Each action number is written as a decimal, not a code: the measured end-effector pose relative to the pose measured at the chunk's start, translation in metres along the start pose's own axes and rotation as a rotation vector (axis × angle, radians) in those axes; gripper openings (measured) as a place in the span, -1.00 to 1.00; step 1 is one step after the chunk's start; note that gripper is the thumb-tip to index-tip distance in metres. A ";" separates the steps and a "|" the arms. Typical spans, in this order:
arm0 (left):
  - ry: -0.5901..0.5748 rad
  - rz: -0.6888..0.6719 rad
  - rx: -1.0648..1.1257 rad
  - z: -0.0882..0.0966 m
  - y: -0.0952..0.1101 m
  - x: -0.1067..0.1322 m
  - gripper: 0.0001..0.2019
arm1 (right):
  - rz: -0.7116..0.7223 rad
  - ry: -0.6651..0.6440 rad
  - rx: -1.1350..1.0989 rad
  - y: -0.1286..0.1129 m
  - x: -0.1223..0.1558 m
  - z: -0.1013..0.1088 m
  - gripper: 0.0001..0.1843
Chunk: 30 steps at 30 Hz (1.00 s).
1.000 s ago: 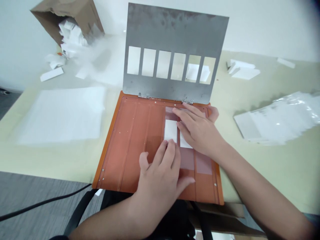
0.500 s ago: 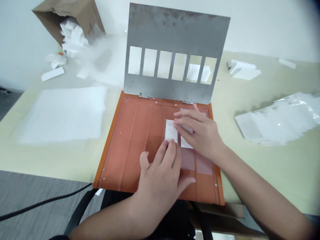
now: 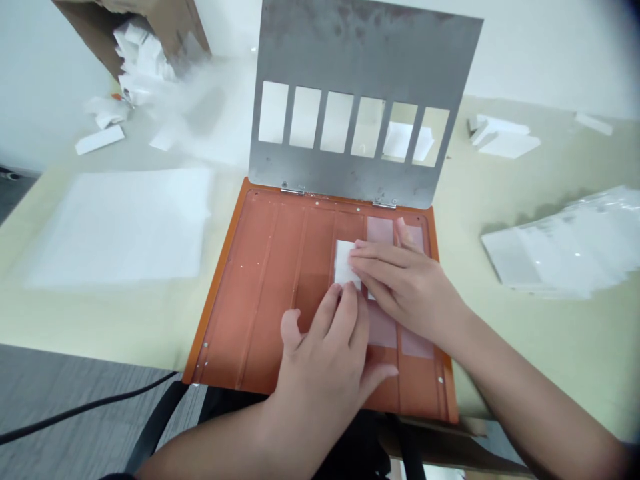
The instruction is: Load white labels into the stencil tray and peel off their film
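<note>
1. My right hand (image 3: 405,283) lies flat, fingers close together, pressing on a white pad (image 3: 345,263) without gripping it.
2. My left hand (image 3: 320,360) rests open, fingers spread, on the orange tray (image 3: 260,300), fingertips at the pad's lower edge.
3. The pad lies on the tray, near pink patches (image 3: 381,230).
4. A steel plate (image 3: 350,47) with six windows stands hinged at the tray's far edge.

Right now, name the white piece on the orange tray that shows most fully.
The white rectangle at the right hand's fingertips; the other white piece is nearly hidden beneath that hand.
</note>
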State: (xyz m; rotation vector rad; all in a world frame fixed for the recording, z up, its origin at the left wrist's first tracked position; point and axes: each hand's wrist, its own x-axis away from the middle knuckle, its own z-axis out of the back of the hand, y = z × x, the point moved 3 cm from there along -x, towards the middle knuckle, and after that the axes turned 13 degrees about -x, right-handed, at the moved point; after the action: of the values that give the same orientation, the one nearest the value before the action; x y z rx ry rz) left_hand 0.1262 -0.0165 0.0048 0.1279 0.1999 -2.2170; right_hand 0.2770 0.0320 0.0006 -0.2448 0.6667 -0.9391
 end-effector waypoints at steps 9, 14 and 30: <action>-0.001 0.007 0.014 -0.001 0.000 0.001 -0.41 | 0.003 -0.023 0.022 -0.002 0.000 0.001 -0.74; -0.001 0.013 0.015 0.000 -0.001 0.001 -0.42 | 0.016 -0.012 0.016 -0.001 0.002 0.001 -0.75; 0.002 0.018 -0.017 0.002 0.003 0.001 -0.39 | 0.021 -0.024 0.018 -0.002 0.001 0.002 -0.71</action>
State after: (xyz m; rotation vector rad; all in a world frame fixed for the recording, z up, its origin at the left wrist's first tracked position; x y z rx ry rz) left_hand 0.1280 -0.0199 0.0062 0.1217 0.2177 -2.1973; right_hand 0.2779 0.0296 0.0028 -0.2326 0.6376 -0.9199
